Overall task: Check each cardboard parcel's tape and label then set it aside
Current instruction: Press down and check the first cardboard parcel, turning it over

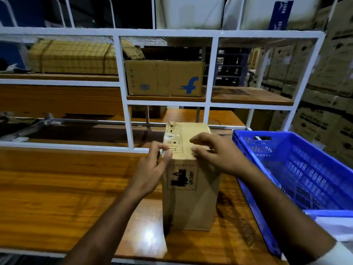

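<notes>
The parcel [189,188] stands upright on the desk [66,188], exposing its tape [165,148]. Left hand [152,167] grip pinches the tape; right hand [215,152] grip hovers, spread.

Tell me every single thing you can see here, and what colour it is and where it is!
Cardboard parcel: one, brown, upright on the table, printed UN 3481 mark on its near side.
Clear tape: one strip, shiny, along the parcel's top left edge.
Wooden table: one, orange-brown, under the parcel.
Plastic crate: one, blue, right of the parcel.
Shelf rack: one, white frame, behind the table.
Box with a blue f logo: one, brown, on the middle shelf.
Checked bundle: one, yellowish, upper left shelf.
Stacked cartons: many, brown, far right.
Left hand: pinches the tape at the parcel's top left edge.
Right hand: fingers curled over the parcel's top.
</notes>
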